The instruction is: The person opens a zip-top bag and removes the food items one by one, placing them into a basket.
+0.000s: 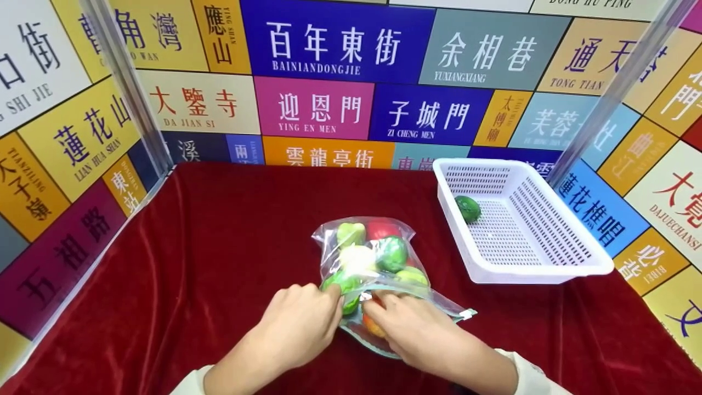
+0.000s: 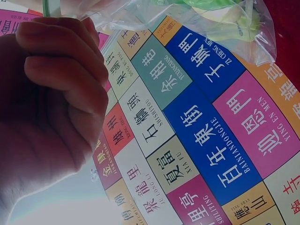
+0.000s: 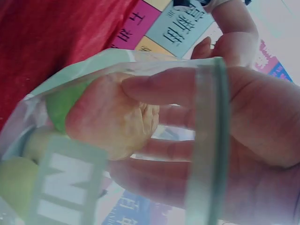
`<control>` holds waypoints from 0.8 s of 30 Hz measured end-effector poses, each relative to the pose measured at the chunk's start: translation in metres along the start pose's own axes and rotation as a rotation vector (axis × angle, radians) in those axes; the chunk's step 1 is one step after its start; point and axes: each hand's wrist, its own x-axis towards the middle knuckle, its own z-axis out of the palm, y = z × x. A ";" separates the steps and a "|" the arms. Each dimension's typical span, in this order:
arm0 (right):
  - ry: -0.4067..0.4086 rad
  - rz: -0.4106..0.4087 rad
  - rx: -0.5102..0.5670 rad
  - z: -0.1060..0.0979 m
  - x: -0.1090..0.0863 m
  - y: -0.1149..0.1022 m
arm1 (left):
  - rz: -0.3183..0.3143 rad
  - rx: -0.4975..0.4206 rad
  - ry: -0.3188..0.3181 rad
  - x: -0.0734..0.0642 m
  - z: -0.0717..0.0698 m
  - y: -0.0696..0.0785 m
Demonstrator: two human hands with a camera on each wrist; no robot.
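A clear zip bag (image 1: 329, 263) lies on the table, filled with several fruits and vegetables, among them a dark green one (image 1: 392, 253), a red one (image 1: 382, 227) and a leafy green one (image 1: 341, 282). My left hand (image 1: 300, 323) pinches the left side of the bag's mouth; in the left wrist view the curled fingers (image 2: 70, 70) meet its green zip strip (image 2: 51, 7). Through the mouth reaches my right hand (image 1: 411, 323), thumb and fingers around a red-and-yellow fruit (image 3: 110, 119). The zip edge (image 3: 218, 140) crosses that hand in the right wrist view.
To the right stands a white slotted plastic basket (image 1: 540, 269) with one dark green vegetable (image 1: 468, 209) at its left wall. Dark red velvet cloth (image 1: 236, 230) covers the table. Panels with street names (image 1: 334, 41) rise behind and at both sides, with clear posts at the corners.
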 end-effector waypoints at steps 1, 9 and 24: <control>-0.001 -0.006 0.009 -0.002 -0.001 0.000 | -0.001 -0.001 -0.001 0.000 0.000 0.000; 0.054 -0.056 0.007 -0.014 -0.005 -0.001 | 0.004 0.016 0.014 0.000 0.000 0.000; 0.053 -0.055 0.114 -0.031 -0.009 0.001 | -0.006 0.005 -0.006 -0.001 0.000 -0.002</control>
